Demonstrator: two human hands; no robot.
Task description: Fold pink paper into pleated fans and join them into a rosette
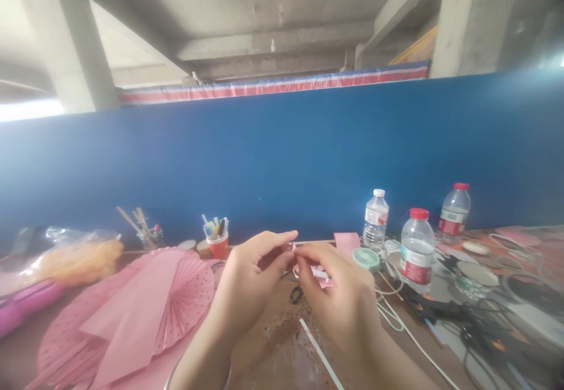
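My left hand (249, 281) and my right hand (341, 287) meet fingertip to fingertip over the table. Between their pinched fingers is a small pale pink piece (294, 248), mostly hidden, perhaps paper. Behind the right fingers, pink and white bits (324, 275) show in part. A small dark looped object (296, 294) lies below the fingertips, close to scattered dark specks. Nearer to me, a thin white strip (320, 352) rests slantwise on the brown tabletop (268, 360).
Pleated pink paper fans (189, 296) and flat pink sheets (132, 322) cover the left. A cup of pens (217, 244) stands behind. To the right are bottles (416, 252), a small green fan (365, 258), white cable (409, 328) and a black glue gun (434, 308). A blue partition (273, 167) closes the back.
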